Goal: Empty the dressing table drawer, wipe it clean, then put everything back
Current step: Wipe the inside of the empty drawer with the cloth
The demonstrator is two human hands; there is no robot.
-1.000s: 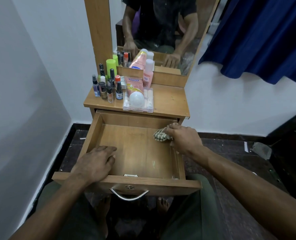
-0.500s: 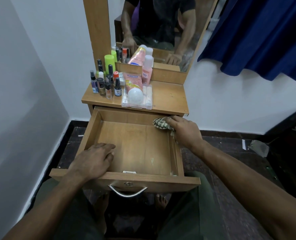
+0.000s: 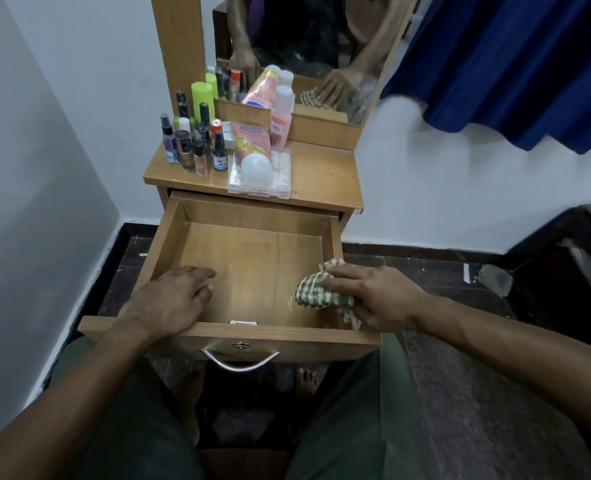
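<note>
1. The drawer (image 3: pixel 252 271) stands pulled out and bare inside; its bottles (image 3: pixel 197 147) and clear box (image 3: pixel 260 174) wait on the desk (image 3: pixel 321 174).
2. The checked cloth (image 3: pixel 316 292) has travelled from the back right corner to the front right.
3. The right hand (image 3: pixel 373 294) presses it, fingers clenched around the cloth; the left hand (image 3: pixel 169 299) rests released on the front left.
4. Wiping looks nearly finished; restocking is still to come.

Your left hand (image 3: pixel 169 299) lies palm down with fingers loosely bent and holding nothing, forearm reaching in from the lower left, while your right hand (image 3: pixel 373 296) grips a bunched green-and-cream checked cloth (image 3: pixel 316 292), forearm stretched from the right.
</note>
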